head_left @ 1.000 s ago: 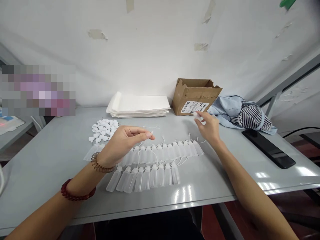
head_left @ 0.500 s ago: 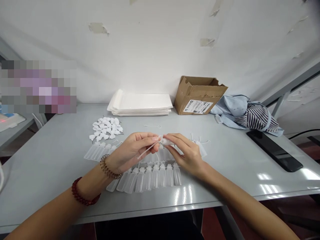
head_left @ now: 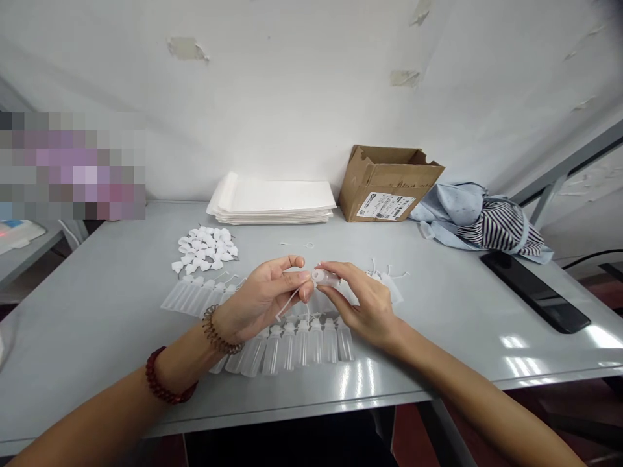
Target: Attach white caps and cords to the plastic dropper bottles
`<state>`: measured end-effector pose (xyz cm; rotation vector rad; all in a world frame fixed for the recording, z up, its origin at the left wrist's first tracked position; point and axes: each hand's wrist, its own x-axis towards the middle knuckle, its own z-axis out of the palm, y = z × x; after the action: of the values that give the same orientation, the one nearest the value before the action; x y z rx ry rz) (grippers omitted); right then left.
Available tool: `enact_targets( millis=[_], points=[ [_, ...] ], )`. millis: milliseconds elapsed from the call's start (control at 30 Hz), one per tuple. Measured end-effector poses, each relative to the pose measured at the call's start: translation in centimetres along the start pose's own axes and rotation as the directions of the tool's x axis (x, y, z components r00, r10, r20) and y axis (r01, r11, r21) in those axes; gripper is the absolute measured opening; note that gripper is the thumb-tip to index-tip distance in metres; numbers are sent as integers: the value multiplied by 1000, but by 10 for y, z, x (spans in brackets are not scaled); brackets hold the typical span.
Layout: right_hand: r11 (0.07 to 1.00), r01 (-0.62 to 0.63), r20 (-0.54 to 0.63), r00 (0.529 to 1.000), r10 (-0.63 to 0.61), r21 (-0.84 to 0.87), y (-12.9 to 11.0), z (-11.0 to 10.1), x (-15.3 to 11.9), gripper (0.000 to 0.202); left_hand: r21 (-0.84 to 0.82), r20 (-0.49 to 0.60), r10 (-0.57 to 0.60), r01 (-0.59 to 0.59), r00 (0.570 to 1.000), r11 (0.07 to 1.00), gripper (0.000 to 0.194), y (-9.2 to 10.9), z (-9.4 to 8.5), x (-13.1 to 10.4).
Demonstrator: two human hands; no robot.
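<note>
Over the middle of the grey table, my right hand (head_left: 367, 298) grips a small translucent bottle (head_left: 327, 278) between thumb and fingers, its mouth end turned toward the left. My left hand (head_left: 272, 292) pinches a thin white strap (head_left: 291, 303) at the bottle's mouth; the strap hangs down to the left. Below both hands lies a row of translucent bottles (head_left: 302, 344) with white tops. Another row (head_left: 187, 293) lies behind, partly hidden by my hands. A pile of small white caps (head_left: 207, 248) sits behind it at the left.
A stack of white sheets or envelopes (head_left: 275, 201) and an open cardboard box (head_left: 389, 188) stand by the wall. To the right are bundled cloth (head_left: 487, 220) and a black phone (head_left: 535, 292). One thin strap (head_left: 298, 244) lies on the table (head_left: 121, 279).
The bottle in my right hand has turned so its mouth shows more. My left index finger has lifted away from the thumb, and the strap's free end has swung lower.
</note>
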<state>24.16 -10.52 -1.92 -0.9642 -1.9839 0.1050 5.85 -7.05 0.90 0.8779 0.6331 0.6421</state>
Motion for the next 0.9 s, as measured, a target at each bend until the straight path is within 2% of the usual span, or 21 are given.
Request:
enact_targets(
  millis=[167,233,300,367,433,500,567,600,667,733,800,900],
  points=[
    [995,-8,3,1000,8,95,-3,-2,0,44,187,-47,76,-66,996,980,16,-1,4,-1],
    [973,-101,15,995,100,206,-4,-3,1,39,263,-36,108,-94,994,960,18,-1,4,-2],
    [867,-304,96,952,290,394,-6,-6,2,34,356,-33,139,-119,990,927,18,1,5,-4],
    [626,-524,277,847,453,578,-6,-9,5,34,479,-62,183,-132,981,868,18,2,6,-6],
    [364,-642,449,748,488,675,-5,-12,9,34,631,-99,291,-166,952,758,17,2,7,-7],
    [194,-675,542,704,459,712,-2,-14,12,33,800,-60,477,-244,877,549,16,0,7,-8],
    [67,-684,602,680,419,726,1,-16,14,32,911,89,627,-317,774,263,25,-4,8,-8],
    [10,-692,633,666,396,722,2,-16,15,32,932,169,657,-336,735,136,33,-5,8,-8],
    [-77,-701,678,647,350,709,3,-17,15,30,933,288,650,-358,703,-26,46,-7,8,-9],
    [-124,-710,705,633,320,693,2,-16,14,28,923,356,618,-368,701,-114,52,-9,9,-9],
    [-139,-717,719,626,302,683,1,-15,13,26,915,389,603,-370,696,-163,52,-9,10,-10],
    [-119,-724,723,634,273,679,0,-15,13,27,922,375,608,-351,700,-164,51,-10,10,-10]
  ],
)
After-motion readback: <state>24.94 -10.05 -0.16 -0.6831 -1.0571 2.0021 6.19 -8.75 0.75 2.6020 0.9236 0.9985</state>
